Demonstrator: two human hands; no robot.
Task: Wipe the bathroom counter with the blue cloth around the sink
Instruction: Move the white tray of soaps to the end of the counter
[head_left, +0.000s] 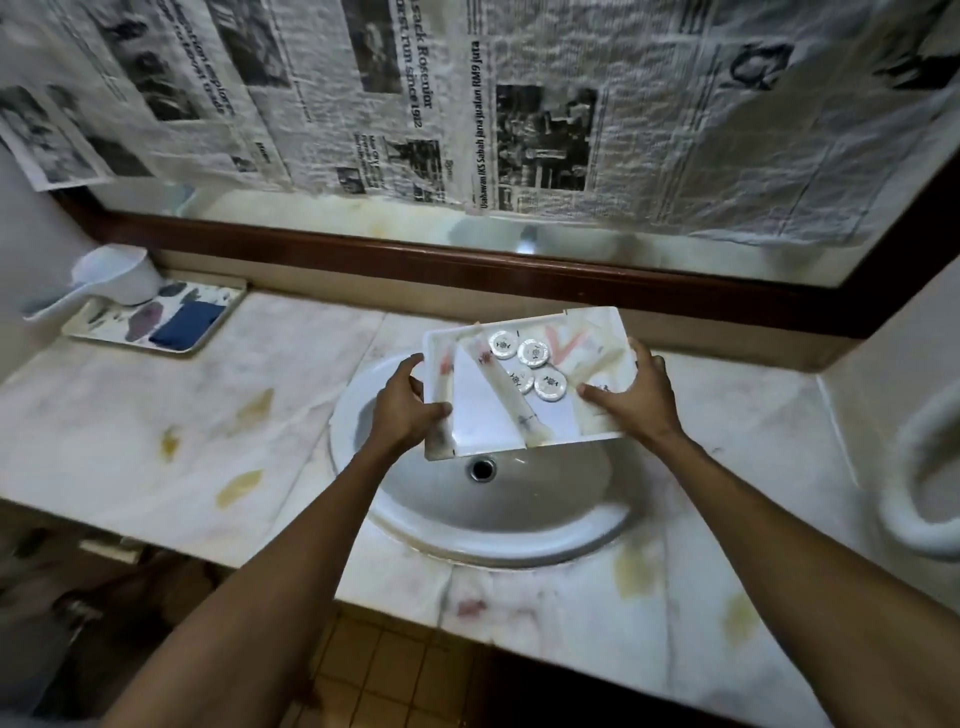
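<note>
Left hand (410, 402): gripping the left edge of a white tray (597, 325), fingers curling under the rim and thumb lying on top.
Right hand (631, 397): clasping the right edge of the same tray, thumb pressing on its inner surface and fingers wrapping the outer side.
White tray: being held above the sink (493, 525), tilting slightly, clear of the counter (182, 426).
Tray contents: four round white wrapped soaps (535, 366) sitting near the middle; several long wrapped packets (511, 397) lying diagonally beside them; print too blurred to read.
Sink: sitting directly below the tray, drain (482, 468) showing just under the tray's near edge.
Counter: pale marble, showing yellowish and reddish stains around the sink.
Blue cloth (187, 325): lying folded on a patterned tray (98, 338) at the far left of the counter, well apart from both hands.
Patterned tray: also carrying a white plastic scoop (111, 278) at its back corner.
</note>
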